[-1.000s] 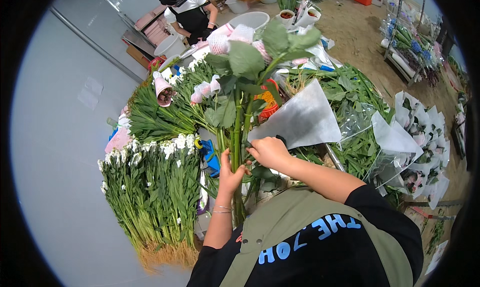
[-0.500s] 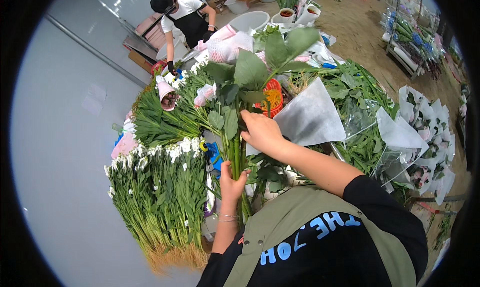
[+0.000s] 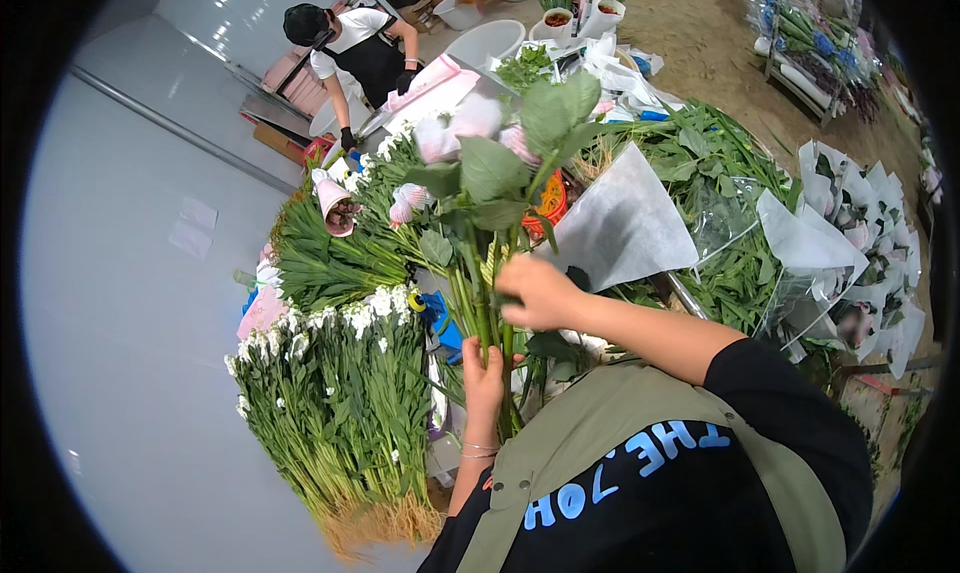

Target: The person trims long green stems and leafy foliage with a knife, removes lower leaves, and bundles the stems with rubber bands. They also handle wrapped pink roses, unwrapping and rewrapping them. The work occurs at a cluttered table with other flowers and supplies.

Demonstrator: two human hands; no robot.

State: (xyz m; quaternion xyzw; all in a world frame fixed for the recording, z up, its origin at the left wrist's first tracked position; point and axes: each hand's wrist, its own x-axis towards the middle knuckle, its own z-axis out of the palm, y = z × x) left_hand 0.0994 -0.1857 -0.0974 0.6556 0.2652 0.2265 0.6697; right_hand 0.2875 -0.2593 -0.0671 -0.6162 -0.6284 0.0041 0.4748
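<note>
My left hand (image 3: 485,381) is wrapped round a bunch of thick green stems (image 3: 478,303), held upright in front of me. Broad green leaves (image 3: 492,168) spread at the top of the bunch. Flower heads in pale pink and white netting (image 3: 458,131) show just behind them; whether they belong to this bunch I cannot tell. At the right side of the stems, above the left hand, is my right hand (image 3: 545,293). Its fingers are curled and slightly blurred, and anything inside them is hidden.
Bundled white flowers (image 3: 340,403) lie at the left. An orange basket (image 3: 548,205), a white paper sheet (image 3: 630,223) and cut greenery (image 3: 725,263) are ahead and right. Wrapped bouquets (image 3: 880,263) stand far right. Across the table, a co-worker (image 3: 365,58) in black gloves handles pink paper (image 3: 435,85).
My right hand has moved down along the stems, away from the leaves. My left hand still grips them. The co-worker's pink paper looks more spread out. The whole view has shifted slightly.
</note>
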